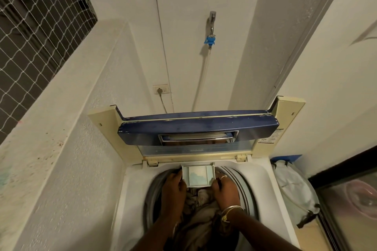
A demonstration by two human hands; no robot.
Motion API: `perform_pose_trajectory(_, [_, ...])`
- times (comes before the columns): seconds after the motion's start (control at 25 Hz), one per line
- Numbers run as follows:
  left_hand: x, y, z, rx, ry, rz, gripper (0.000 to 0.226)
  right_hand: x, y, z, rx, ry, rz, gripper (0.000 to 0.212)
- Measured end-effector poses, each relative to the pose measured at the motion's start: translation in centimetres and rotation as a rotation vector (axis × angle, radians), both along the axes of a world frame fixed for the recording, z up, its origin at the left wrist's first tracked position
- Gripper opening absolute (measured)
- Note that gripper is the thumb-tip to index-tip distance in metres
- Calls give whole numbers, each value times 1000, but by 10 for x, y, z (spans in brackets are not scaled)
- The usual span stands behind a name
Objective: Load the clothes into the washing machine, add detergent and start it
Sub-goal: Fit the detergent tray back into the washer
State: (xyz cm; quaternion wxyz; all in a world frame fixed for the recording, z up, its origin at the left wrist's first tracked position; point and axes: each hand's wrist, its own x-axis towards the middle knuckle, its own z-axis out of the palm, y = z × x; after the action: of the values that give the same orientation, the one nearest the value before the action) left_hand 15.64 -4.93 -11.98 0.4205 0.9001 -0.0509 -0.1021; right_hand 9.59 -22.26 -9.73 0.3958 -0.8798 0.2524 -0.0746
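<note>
- The clothes (201, 208), a brownish heap, lie in the drum in the lower middle of the frame, so loading looks done.
- The detergent drawer (199, 175) sticks out over the drum's far edge. Pale blue-white stuff covers its floor, probably powder, so detergent seems to be added.
- The left hand (173, 185) grasps the drawer's left side and the right hand (224, 187) its right side, fingers curled on its walls.
- Left to do, I judge: seat the drawer, lower the lid (200, 126), and start the washing machine (132, 199).
- The lid stands folded upright behind the drum; no controls show.
- Above on the wall are a tap (212, 20) with a hose (201, 79) and a plugged socket (161, 89).
- A pale bag (293, 185) sits just beside the machine at right, out of the way.
</note>
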Motion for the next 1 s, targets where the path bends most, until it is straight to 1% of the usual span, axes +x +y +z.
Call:
perform_pose_trajectory(0.08, [6,-2,6,8,8,6,45,5,0,2,-26,35,0,25])
perform_pose_trajectory(0.48, [10,-12,5,44,-27,66,35,13,-1,9,-148,45,56,15])
perform_pose_trajectory(0.6, [10,-11,4,19,-36,70,32,13,-2,9,-172,31,57,15])
perform_pose_trajectory(0.76, [11,-13,6,34,-89,91,27,14,-3,11,-185,21,64,15])
perform_pose_trajectory(0.92, [13,-14,10,27,-127,86,14,15,-8,9,-194,75,98,16])
perform_pose_trajectory(1.0, [15,-14,10,35,-122,82,11,16,-10,8,-196,96,109,17])
